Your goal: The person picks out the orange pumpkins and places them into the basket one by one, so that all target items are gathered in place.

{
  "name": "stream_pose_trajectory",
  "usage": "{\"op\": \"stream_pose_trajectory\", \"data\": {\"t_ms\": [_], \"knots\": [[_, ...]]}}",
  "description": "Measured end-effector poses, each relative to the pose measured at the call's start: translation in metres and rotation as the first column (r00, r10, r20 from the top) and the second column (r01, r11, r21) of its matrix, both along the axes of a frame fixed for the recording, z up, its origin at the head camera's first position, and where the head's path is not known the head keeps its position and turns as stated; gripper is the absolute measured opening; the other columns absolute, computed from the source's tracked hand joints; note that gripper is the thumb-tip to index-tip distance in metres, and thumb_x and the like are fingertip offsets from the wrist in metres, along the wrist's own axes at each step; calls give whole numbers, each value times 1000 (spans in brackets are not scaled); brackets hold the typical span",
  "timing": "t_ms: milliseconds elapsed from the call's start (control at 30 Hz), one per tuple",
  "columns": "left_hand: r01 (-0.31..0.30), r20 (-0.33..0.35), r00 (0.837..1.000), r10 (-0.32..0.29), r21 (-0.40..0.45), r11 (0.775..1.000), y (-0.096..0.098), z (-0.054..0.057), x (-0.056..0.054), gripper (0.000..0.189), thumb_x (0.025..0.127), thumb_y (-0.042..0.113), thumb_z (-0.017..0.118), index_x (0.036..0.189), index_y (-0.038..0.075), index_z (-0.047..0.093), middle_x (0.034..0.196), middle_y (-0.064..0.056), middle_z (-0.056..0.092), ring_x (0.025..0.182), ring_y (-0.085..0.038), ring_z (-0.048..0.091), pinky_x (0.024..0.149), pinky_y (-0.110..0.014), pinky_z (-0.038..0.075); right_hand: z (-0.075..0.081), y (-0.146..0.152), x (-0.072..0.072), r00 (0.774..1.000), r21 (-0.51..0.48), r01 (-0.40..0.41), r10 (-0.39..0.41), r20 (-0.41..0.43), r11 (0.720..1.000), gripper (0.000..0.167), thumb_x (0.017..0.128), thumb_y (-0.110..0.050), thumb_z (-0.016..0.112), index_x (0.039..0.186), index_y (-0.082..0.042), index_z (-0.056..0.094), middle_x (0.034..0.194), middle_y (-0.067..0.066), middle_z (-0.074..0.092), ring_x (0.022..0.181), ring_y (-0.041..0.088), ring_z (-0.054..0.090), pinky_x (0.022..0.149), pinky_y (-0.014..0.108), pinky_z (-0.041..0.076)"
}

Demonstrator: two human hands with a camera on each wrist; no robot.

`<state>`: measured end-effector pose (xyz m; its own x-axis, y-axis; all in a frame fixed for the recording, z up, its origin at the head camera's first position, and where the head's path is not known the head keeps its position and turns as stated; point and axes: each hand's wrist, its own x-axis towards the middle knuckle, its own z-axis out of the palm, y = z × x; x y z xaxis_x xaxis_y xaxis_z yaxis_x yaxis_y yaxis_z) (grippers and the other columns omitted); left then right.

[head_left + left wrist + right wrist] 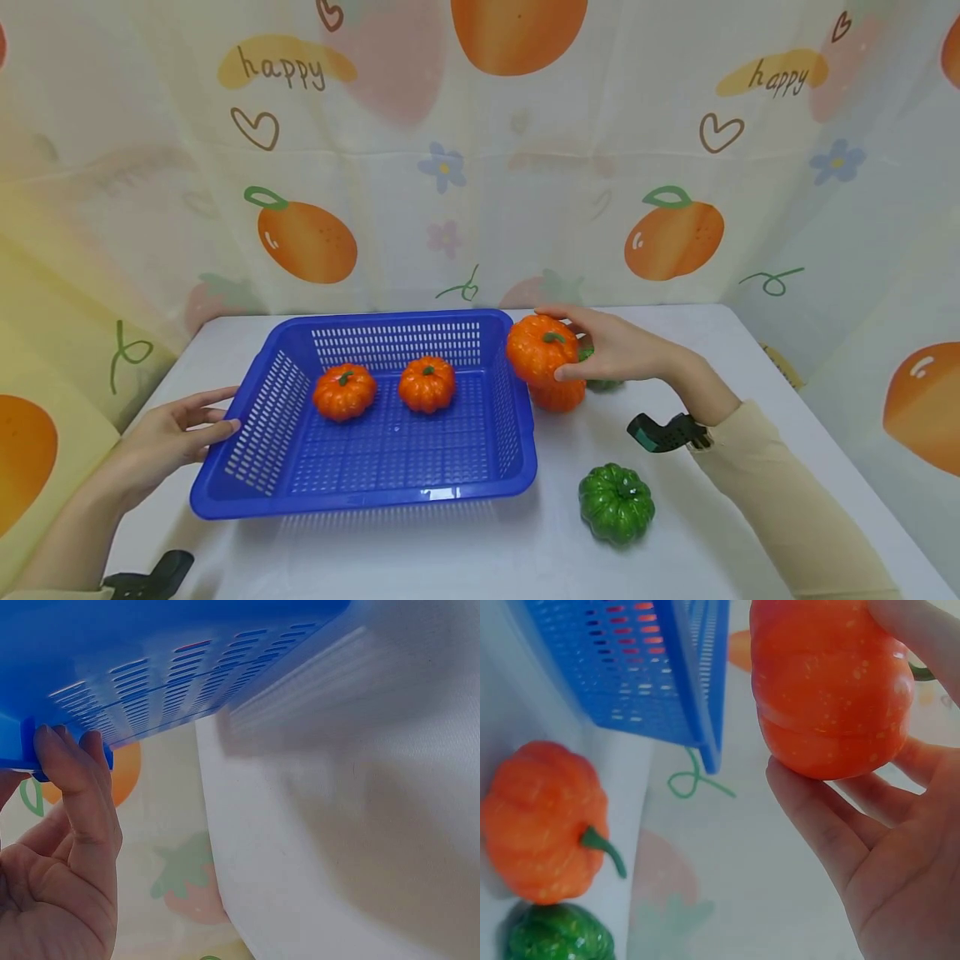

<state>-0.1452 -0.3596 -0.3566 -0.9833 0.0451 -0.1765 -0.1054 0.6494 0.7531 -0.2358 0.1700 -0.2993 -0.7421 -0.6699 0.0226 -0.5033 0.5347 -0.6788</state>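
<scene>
My right hand (626,343) grips an orange toy pumpkin (542,348) with a green stem, holding it in the air by the basket's right rim. In the right wrist view, thumb and fingers wrap round that pumpkin (829,690). A blue plastic basket (390,500) with slotted walls stands before me. Two orange pumpkins, one at left (344,392) and one near the middle (427,385), lie inside it. At the basket's left rim my left hand (168,437) pinches the edge, thumb on top and fingertips underneath, as the left wrist view shows.
Below the held pumpkin, another orange pumpkin (547,821) sits on the white table (720,500), next to a green one (559,934) mostly hidden in the head view. A second green pumpkin (617,504) lies nearer me. A printed curtain (517,208) hangs behind the table.
</scene>
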Motion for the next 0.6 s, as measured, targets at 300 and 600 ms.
{"op": "stream_pose_trajectory", "data": {"t_ms": [300, 600], "knots": [[7, -12, 1000, -7, 14, 1000, 0, 0, 0, 69, 90, 34, 58, 142, -2, 28, 104, -15, 58, 79, -11, 63, 70, -25, 54, 8, -17, -5, 998, -28, -68, 68, 5, 997, 73, 80, -30, 71, 141, -19, 33, 133, -3, 46, 118, 18, 47, 95, 40, 45], [15, -17, 1000, -14, 30, 999, 1, 0, 1, 68, 91, 32, 58, 141, -4, 28, 101, -12, 58, 79, -11, 64, 69, -25, 54, 13, -35, -8, 993, -46, -120, 121, 8, 992, 68, 80, -30, 71, 138, -23, 35, 129, -6, 46, 114, 14, 48, 92, 35, 46]]}}
